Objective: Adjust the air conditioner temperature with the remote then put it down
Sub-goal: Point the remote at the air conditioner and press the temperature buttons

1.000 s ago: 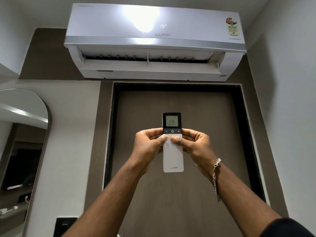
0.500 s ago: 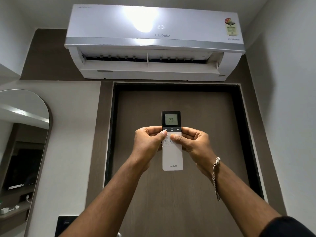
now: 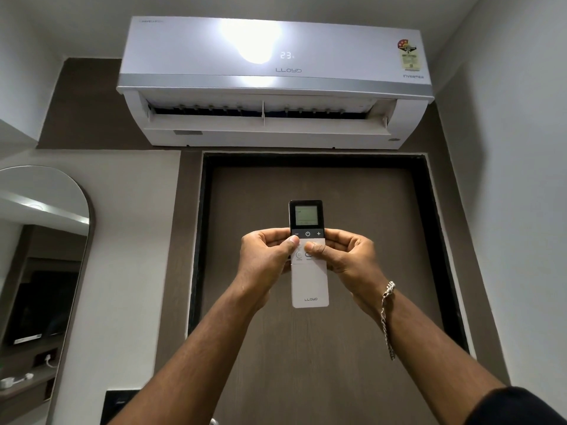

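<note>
- The air conditioner (image 3: pixel 273 84) is mounted high on the wall, its panel reading 23; it serves as the landmark
- Below it, a brown door (image 3: pixel 313 348) is seen
- Well below the unit, before the door, the remote (image 3: pixel 309 280) is held upright
- It is judged light, rigid and smooth, best taken by its long edges
- The left hand (image 3: pixel 264 259) and right hand (image 3: pixel 349 259) are closed around its sides, both thumbs pressed on the buttons
- A bracelet (image 3: pixel 387 317) is worn on the right wrist
</note>
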`<state>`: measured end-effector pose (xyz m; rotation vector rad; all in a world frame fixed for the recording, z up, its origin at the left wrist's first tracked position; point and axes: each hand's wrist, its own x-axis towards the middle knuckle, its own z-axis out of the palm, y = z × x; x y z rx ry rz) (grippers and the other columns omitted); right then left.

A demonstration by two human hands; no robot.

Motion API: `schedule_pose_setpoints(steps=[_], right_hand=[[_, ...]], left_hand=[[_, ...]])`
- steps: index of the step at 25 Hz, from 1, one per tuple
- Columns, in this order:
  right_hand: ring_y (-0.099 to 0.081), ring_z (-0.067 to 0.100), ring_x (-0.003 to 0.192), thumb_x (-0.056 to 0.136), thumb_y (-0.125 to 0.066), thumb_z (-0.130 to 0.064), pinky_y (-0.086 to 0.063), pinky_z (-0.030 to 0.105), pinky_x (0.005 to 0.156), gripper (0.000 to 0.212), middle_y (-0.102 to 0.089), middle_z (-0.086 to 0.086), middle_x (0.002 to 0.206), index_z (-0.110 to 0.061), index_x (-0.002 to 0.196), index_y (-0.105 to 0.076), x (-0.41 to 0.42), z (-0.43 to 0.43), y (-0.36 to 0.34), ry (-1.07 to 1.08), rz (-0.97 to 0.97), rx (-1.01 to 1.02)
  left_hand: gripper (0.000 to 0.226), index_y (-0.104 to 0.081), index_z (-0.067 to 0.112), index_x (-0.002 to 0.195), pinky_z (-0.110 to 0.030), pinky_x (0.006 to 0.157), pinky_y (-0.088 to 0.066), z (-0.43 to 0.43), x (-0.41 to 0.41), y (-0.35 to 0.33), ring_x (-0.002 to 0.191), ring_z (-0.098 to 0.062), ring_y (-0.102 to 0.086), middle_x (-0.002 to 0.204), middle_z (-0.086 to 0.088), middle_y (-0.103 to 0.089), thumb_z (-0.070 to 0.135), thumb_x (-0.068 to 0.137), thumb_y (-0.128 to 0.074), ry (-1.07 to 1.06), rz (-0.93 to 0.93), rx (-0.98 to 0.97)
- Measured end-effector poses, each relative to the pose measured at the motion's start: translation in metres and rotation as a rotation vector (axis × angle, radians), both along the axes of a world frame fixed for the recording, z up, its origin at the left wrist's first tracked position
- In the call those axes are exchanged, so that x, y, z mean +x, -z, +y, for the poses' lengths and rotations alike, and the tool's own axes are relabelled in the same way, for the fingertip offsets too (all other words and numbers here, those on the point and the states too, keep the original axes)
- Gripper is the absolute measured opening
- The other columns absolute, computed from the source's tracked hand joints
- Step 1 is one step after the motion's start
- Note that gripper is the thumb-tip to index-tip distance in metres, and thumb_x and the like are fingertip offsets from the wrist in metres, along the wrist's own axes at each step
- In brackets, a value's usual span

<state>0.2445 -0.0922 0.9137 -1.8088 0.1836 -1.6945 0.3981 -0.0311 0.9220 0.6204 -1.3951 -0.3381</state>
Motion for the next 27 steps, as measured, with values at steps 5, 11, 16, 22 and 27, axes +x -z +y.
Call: schedule_pose_setpoints(steps=[5,11,16,22,27], right_hand=[[-0.076,0.022,0.091,0.067,-0.081,-0.017,-0.061,0.030,0.073,0.054,-0.076,0.011,0.106,-0.004,0.117,-0.065,0.000,0.005,0.001,-0.021,-0.015,0.014],[-0.074,0.030,0.096,0.083,-0.072,-0.015,-0.060,0.036,0.081,0.036,-0.076,0.017,0.105,0.000,0.114,-0.065,0.001,0.017,0.002,-0.002,-0.043,0.065],[-0.075,0.026,0.094,0.078,-0.076,-0.008,-0.060,0.037,0.081,0.038,-0.077,0.013,0.104,-0.003,0.114,-0.068,-0.002,0.025,0.000,0.023,-0.036,0.030],[-0.077,0.013,0.081,0.075,-0.077,-0.005,-0.061,0.023,0.068,0.033,-0.077,0.002,0.095,-0.009,0.106,-0.069,-0.005,0.031,-0.006,0.036,-0.034,-0.019],[-0.076,0.021,0.090,0.075,-0.078,-0.005,-0.062,0.027,0.074,0.033,-0.077,0.009,0.101,-0.009,0.107,-0.069,-0.007,0.034,-0.006,0.046,-0.022,-0.015]], left_hand=[[0.023,-0.065,0.008,0.103,-0.029,0.064,-0.060,0.004,0.000,0.000,0.079,-0.018,-0.075,0.093,-0.009,-0.074,0.019,0.083,-0.067,-0.014,-0.008,-0.002],[0.016,-0.065,0.013,0.096,-0.028,0.064,-0.060,0.008,0.000,0.002,0.081,-0.017,-0.074,0.092,-0.008,-0.074,0.021,0.082,-0.067,-0.050,-0.004,0.004],[0.021,-0.065,0.010,0.100,-0.024,0.058,-0.057,0.013,-0.004,0.000,0.077,-0.014,-0.074,0.090,-0.007,-0.074,0.020,0.082,-0.068,-0.035,0.016,-0.006],[0.026,-0.064,0.006,0.104,-0.029,0.063,-0.060,0.021,-0.009,-0.003,0.080,-0.019,-0.074,0.093,-0.011,-0.074,0.019,0.082,-0.068,-0.028,0.016,-0.014],[0.011,-0.065,0.015,0.092,-0.032,0.064,-0.061,0.025,-0.012,-0.002,0.078,-0.018,-0.074,0.090,-0.009,-0.074,0.018,0.082,-0.068,-0.038,0.022,-0.012]])
